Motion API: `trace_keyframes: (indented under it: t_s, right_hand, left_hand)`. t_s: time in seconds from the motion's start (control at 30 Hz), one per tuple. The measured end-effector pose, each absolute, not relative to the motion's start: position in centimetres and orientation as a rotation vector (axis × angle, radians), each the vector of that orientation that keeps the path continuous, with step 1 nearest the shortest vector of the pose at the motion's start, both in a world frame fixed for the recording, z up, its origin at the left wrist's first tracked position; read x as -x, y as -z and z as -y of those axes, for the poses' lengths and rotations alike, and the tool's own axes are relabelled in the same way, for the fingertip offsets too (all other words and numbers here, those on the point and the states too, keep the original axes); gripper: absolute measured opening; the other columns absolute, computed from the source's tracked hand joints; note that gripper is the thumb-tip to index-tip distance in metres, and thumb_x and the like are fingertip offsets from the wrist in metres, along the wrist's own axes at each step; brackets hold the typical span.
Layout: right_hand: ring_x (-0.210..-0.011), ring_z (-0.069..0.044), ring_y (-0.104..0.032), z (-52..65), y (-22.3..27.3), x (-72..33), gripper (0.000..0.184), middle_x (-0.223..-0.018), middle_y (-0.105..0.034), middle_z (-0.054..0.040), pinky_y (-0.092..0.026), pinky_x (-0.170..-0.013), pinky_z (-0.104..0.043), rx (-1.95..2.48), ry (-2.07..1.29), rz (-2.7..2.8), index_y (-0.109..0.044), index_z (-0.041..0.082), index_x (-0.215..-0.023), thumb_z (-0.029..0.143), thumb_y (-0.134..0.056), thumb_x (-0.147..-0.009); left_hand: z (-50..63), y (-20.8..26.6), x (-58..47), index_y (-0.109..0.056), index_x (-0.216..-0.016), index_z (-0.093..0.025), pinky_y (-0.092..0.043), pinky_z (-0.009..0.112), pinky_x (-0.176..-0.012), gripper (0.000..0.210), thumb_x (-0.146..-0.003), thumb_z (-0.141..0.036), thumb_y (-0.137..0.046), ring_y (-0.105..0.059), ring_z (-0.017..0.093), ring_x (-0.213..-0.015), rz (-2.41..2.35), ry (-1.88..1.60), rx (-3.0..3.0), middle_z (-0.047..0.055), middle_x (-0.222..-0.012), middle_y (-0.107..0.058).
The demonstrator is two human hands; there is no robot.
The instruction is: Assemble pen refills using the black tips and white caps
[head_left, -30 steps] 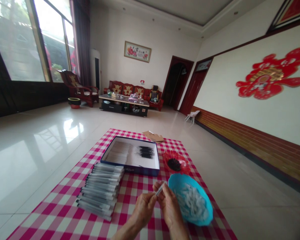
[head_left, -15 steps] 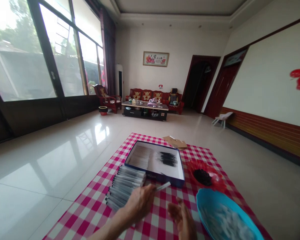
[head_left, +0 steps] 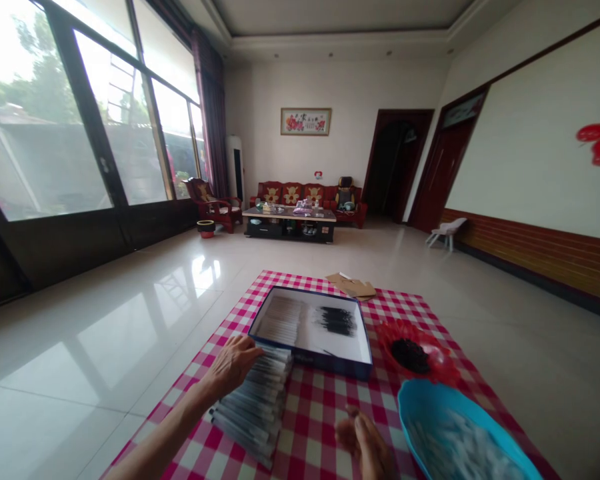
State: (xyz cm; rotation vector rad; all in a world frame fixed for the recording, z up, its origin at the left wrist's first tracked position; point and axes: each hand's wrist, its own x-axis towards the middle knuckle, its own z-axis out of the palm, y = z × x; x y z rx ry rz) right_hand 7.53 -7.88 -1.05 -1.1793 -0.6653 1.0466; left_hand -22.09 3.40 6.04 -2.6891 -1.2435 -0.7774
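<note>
A pile of clear pens with dark ends (head_left: 255, 407) lies on the checked cloth. My left hand (head_left: 234, 363) is over the pile's far left end, its fingers closed at the end of a top pen; the fingertips are partly hidden. My right hand (head_left: 364, 441) is low at the centre right, between the pile and the blue basin (head_left: 410, 400). Its fingers are curled and slightly blurred; whether something small is in them I cannot make out. Beyond the pile is a shallow dark-blue box (head_left: 305, 360) with clear tubes (head_left: 280, 320) and thin black pieces (head_left: 336, 321).
White pieces (head_left: 460, 443) fill the blue basin. Behind it, a red flower-shaped dish (head_left: 443, 363) holds small dark pieces (head_left: 410, 355). Brown cardboard (head_left: 353, 287) lies at the far edge of the checked tablecloth (head_left: 310, 427). A low table (head_left: 290, 215) and red sofa stand across the room.
My left hand has moved left from in front of the box, where it held a whitish pen tube, to the pile's far end. My right hand stays nearly in place.
</note>
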Motion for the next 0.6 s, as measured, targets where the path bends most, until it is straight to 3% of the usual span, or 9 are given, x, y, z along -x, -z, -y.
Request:
trace_keyframes:
  t_s: [0.6]
  right_hand:
    - [-0.072, -0.024, -0.070, 8.0, 0.9, -7.4, 0.057, -0.074, -0.073, -0.0041, -0.058, -0.067, -0.033, 1.216, -1.066, 0.604, -0.065, 0.016, -0.097, 0.063, -0.068, -0.063]
  left_hand:
    - [-3.2, -5.6, 19.7, -0.065, -0.101, -0.020, -0.047, 0.030, -0.079, 0.026, -0.094, -0.025, -0.041, -0.057, 0.020, -0.092, 1.369, 0.962, 2.624, 0.009, -0.101, -0.061]
